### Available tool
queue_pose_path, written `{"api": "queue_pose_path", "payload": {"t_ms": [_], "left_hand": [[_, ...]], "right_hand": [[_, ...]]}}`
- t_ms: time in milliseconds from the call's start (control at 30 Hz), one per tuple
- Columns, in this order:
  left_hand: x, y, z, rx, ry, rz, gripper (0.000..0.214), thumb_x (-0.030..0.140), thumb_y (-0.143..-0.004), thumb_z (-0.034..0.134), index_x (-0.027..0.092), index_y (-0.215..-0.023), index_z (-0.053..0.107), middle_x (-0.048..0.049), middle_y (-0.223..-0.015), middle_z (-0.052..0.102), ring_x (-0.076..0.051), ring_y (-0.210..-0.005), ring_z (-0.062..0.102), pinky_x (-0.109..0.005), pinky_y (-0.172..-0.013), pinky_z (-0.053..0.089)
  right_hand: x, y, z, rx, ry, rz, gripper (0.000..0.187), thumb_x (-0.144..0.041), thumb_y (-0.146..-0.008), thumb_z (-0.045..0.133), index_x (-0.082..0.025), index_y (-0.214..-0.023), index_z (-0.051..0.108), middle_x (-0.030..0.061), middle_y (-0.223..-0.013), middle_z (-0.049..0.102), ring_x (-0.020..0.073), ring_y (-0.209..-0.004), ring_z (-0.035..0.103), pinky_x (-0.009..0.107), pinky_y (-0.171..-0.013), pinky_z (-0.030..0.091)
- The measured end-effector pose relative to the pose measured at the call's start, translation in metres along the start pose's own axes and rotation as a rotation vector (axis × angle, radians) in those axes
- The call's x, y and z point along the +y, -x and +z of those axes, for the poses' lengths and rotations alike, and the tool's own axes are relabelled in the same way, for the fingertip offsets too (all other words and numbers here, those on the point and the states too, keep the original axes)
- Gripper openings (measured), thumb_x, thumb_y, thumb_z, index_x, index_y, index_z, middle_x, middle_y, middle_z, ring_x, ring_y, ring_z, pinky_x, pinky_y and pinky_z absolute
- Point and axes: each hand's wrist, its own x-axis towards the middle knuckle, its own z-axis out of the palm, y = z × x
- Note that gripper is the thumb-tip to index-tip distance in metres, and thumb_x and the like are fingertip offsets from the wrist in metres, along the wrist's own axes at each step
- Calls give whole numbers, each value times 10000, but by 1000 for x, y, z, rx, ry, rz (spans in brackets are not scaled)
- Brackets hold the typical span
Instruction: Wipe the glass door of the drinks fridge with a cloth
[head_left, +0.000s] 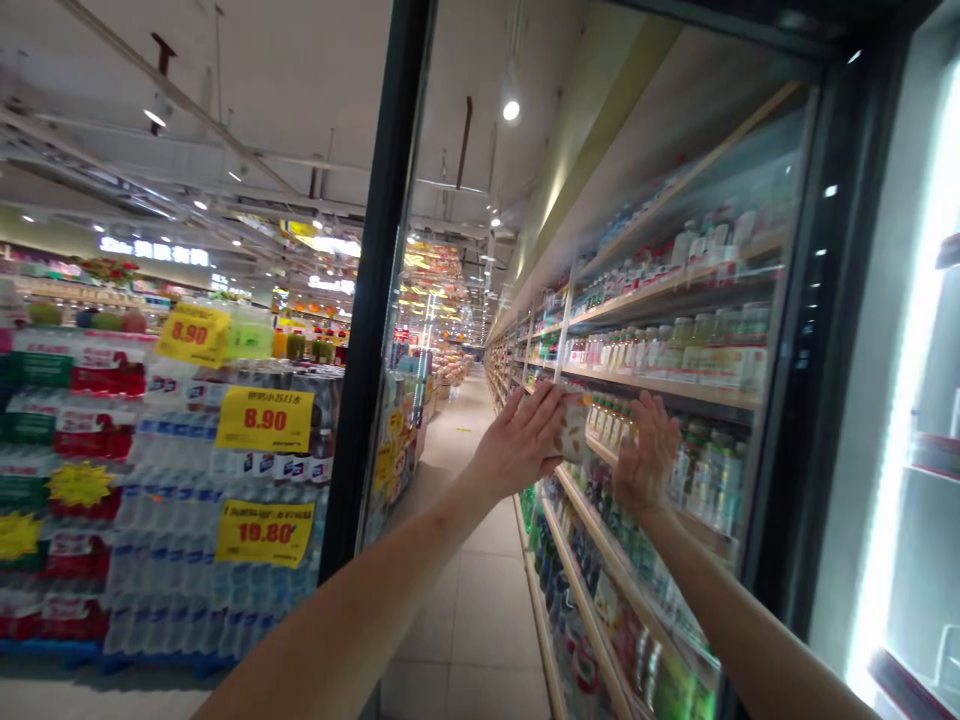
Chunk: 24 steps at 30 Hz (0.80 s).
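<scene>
Both my arms reach forward to a glass cooler door that stands open in front of me. My left hand grips a small pale carton with a printed label, fingers curled over its top edge. My right hand is just right of the carton, fingers spread and pointing up, held flat at the glass and holding nothing. Whether the right palm touches the glass I cannot tell. Through the glass I see long shelves of bottled drinks running down the aisle.
The door's dark frame rises at centre left. Stacked packs of bottled water with yellow price tags fill the left side. A tiled aisle floor runs ahead. The lit cooler interior is at the far right.
</scene>
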Motion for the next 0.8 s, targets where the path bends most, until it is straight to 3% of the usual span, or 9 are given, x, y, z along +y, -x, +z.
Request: {"api": "queue_pose_path", "payload": {"t_ms": [133,300,400,533,600,700,800], "left_hand": [[-3,-2,1,22,-31,8,718,552,-879,371,72,-1405,272,-118,-1513,207,-264,-1410,96,-446,-1140,134],[-7,9,3,75,3,-37,785,614,-864,311,31,-1390,294,-156,-1498,232,-273,-1408,107,-413,-1135,153],[-22,29,-5,82,-12,-56,823,649,-845,338,29,-1385,301,-175,-1471,291,-273,-1404,129,-415,-1130,166],[-35,46,-15,84,-100,-92,628,508,-912,346,92,-1384,331,-115,-1454,349,-223,-1396,184,-388,-1138,154],[-34,48,-15,93,-129,-118,571,456,-927,337,103,-1377,349,-98,-1451,358,-212,-1391,203,-383,-1141,148],[-30,45,-12,99,-149,-136,552,426,-928,340,103,-1376,355,-88,-1446,365,-210,-1386,221,-386,-1143,147],[-26,45,-9,89,-152,-173,559,409,-922,356,104,-1390,331,-87,-1450,356,-210,-1387,216,-397,-1140,166]], "right_hand": [[-24,-3,-7,-21,-85,-100,471,-275,-871,392,-212,-1338,397,138,-1417,403,281,-1336,339,560,-1061,254],[-68,6,1,-181,-396,-250,571,-181,-866,351,-217,-1425,243,143,-1386,425,240,-1309,386,483,-1001,417],[-87,13,10,-199,-279,-232,575,-199,-867,372,-225,-1427,243,140,-1391,420,255,-1333,343,524,-1037,355],[-107,15,14,-240,-43,-152,472,-265,-857,458,-260,-1327,421,129,-1444,348,287,-1349,301,550,-1067,249],[-102,11,13,-245,14,-152,420,-280,-845,488,-252,-1264,493,125,-1453,337,291,-1351,292,544,-1074,222],[-64,1,6,-206,61,-134,405,-282,-837,483,-247,-1239,520,118,-1438,370,280,-1344,311,548,-1072,210],[-20,-12,0,-56,140,159,446,-300,-851,420,-215,-1284,490,152,-1438,365,311,-1343,310,594,-1040,231]]}}
